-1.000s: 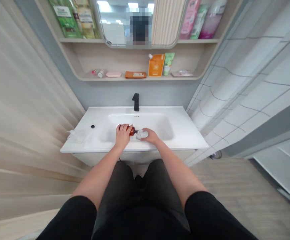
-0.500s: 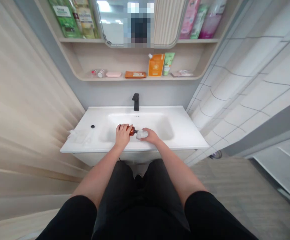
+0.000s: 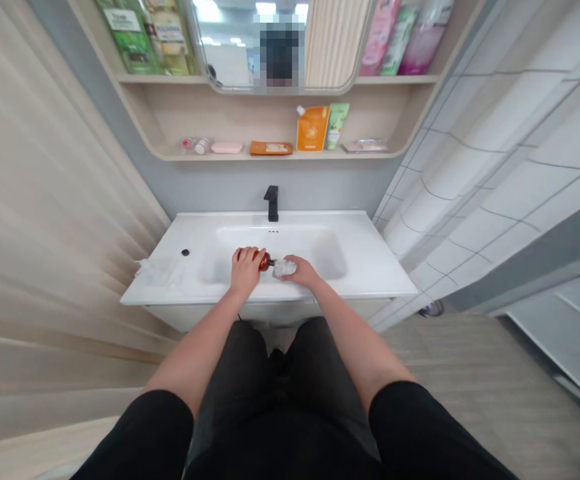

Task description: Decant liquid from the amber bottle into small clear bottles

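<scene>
Above the front of the white sink [image 3: 320, 250], my left hand [image 3: 245, 270] is closed around an amber bottle [image 3: 265, 262]. The bottle lies tilted nearly level, its dark neck pointing right. My right hand [image 3: 304, 272] grips a small clear cup [image 3: 285, 268] from the right side, with some fingers hidden behind it. Bottle neck and cup rim meet or nearly meet; I cannot tell whether they touch. What the cup contains is too small to make out. A small black cap [image 3: 185, 253] rests on the counter to the left.
Behind the basin stands a black faucet [image 3: 272, 203]. Crumpled clear plastic [image 3: 157, 272] lies on the left counter. A wall shelf [image 3: 270, 157] above holds an orange pouch [image 3: 313, 129], a green tube [image 3: 337, 125] and other toiletries, below a mirror [image 3: 230, 60]. A curtain [image 3: 45, 233] hangs at left.
Both hands, the bottle and the cup stay in almost the same place. Only the head view has shifted very slightly.
</scene>
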Available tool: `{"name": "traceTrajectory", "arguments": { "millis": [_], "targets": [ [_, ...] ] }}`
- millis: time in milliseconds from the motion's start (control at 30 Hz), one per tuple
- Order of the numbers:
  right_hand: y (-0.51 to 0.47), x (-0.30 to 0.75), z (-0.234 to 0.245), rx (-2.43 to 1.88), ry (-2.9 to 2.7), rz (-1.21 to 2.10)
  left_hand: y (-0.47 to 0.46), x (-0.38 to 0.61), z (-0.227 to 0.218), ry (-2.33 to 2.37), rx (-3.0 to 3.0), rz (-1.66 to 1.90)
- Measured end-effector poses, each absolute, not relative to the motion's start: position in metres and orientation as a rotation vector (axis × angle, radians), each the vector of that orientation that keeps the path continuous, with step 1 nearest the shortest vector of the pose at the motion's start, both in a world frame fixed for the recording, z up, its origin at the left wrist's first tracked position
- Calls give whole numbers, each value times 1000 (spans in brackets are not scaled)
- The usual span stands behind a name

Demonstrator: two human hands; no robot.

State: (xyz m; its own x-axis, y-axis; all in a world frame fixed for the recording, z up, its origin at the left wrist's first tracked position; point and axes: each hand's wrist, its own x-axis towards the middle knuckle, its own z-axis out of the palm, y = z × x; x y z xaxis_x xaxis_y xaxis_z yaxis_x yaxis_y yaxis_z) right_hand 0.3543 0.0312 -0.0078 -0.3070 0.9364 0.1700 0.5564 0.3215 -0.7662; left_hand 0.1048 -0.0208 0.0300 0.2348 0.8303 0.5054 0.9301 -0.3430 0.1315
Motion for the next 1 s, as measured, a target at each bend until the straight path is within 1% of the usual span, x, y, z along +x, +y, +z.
{"name": "traceTrajectory", "arguments": {
  "millis": [1000],
  "targets": [
    [31, 354, -6, -1303, -1981, 807, -21, 105, 32, -1650, -2294, -735]
  ]
}}
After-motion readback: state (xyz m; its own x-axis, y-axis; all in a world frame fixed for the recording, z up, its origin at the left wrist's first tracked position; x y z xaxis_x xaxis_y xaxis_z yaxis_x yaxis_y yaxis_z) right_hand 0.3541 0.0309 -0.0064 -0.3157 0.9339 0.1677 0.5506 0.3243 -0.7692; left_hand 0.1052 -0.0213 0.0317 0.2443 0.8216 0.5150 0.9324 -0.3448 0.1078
